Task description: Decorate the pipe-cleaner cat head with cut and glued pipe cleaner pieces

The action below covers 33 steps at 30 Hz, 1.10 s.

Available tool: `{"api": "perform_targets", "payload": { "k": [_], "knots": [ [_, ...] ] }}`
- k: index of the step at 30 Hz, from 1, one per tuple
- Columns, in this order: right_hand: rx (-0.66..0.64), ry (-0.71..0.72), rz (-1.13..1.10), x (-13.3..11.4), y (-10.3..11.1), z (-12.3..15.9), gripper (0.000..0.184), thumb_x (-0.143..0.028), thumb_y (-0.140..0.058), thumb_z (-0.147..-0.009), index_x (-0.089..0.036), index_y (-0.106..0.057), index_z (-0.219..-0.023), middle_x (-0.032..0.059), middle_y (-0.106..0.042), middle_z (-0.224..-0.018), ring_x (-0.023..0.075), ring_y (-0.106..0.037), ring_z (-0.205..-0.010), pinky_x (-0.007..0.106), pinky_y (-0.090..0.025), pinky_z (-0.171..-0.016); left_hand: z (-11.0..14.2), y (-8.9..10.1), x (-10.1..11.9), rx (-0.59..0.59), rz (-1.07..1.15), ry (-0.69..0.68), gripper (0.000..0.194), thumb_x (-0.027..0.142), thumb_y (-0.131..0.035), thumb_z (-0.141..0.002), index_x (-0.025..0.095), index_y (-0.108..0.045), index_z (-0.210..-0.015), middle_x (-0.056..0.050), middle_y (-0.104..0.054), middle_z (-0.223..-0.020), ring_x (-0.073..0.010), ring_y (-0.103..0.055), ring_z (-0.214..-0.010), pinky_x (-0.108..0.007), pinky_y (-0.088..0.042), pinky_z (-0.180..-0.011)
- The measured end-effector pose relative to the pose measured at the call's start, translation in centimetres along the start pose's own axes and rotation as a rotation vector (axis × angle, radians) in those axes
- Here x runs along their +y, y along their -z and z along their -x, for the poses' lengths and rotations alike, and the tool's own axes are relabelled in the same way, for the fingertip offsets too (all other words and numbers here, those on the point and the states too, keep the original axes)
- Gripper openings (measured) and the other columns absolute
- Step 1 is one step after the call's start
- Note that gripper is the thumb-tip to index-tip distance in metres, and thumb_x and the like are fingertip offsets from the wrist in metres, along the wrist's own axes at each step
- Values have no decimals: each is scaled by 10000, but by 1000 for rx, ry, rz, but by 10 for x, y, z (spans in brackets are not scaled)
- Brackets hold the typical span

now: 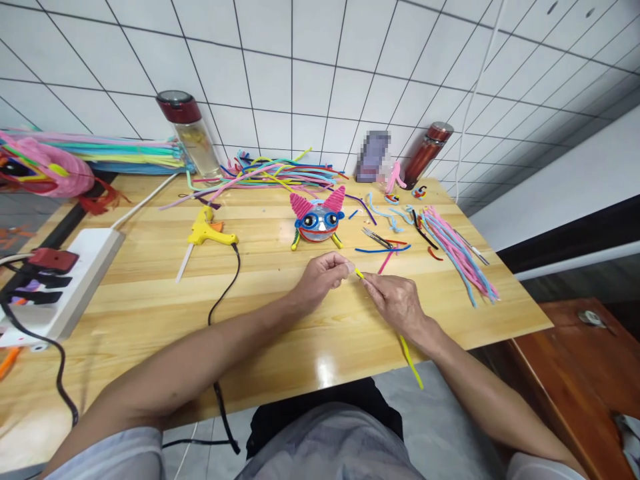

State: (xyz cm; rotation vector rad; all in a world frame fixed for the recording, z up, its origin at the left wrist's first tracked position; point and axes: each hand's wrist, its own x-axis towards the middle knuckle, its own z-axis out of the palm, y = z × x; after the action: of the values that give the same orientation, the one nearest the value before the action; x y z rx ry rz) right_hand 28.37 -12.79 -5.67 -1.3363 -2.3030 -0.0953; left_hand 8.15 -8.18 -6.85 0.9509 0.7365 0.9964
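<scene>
Between my two hands runs a yellow pipe cleaner [411,363], its long tail hanging below my right wrist past the table's front edge. My left hand [325,277] pinches one end of it with thumb and forefinger. A short way along, my right hand [395,300] grips the same strip, fingers closed. Just beyond my hands stands a small figure [319,221] made of pipe cleaners, with pink ears, blue-ringed eyes, a red mouth line and yellow-green legs. To its right lie small thread snips [377,237] beside a blue pipe cleaner [383,250].
A yellow glue gun [210,230] stands left, its cord trailing across the table. A white power strip [75,287] sits at the left edge. Pipe cleaner bundles [457,250] lie right and at the back. A glass bottle [193,137] and a red flask [427,153] stand by the wall.
</scene>
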Motion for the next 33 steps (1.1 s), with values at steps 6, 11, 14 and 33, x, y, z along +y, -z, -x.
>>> {"api": "perform_targets", "payload": {
  "k": [6, 11, 14, 33],
  "knots": [
    [47, 36, -201, 13, -1, -1, 318, -302, -535, -1073, -212, -840, -1065, 85, -846, -895, 199, -797, -746, 283, -599, -701, -1, -4, 4, -68, 193, 129, 370, 382, -886, -649, 172, -584, -677, 76, -473, -516, -40, -347, -463, -223, -244, -506],
    [57, 12, -278, 10, 1, -5, 268, -267, -569, -1055, -213, -831, -1057, 68, -842, -872, 179, -789, -720, 250, -559, -674, -7, 1, 6, -112, 180, 151, 406, 430, -903, -654, 169, -599, -716, 74, -494, -548, -35, -374, -443, -219, -258, -488],
    [57, -22, -241, 7, 2, -6, 257, -246, -573, -1049, -201, -826, -1040, 54, -835, -837, 165, -779, -690, 234, -529, -654, -10, 5, 5, -99, 89, 96, 453, 497, -909, -656, 167, -658, -838, 61, -564, -630, -36, -405, -462, -217, -276, -486],
    [-36, -308, -400, -14, 9, -4, 310, -345, -532, -1017, -197, -805, -1012, -17, -644, -590, 118, -549, -513, 238, -413, -556, -5, 6, 0, -59, -152, 0, 465, 585, -850, -706, 183, -636, -794, 66, -525, -633, -63, -390, -525, -232, -297, -519]
  ]
}}
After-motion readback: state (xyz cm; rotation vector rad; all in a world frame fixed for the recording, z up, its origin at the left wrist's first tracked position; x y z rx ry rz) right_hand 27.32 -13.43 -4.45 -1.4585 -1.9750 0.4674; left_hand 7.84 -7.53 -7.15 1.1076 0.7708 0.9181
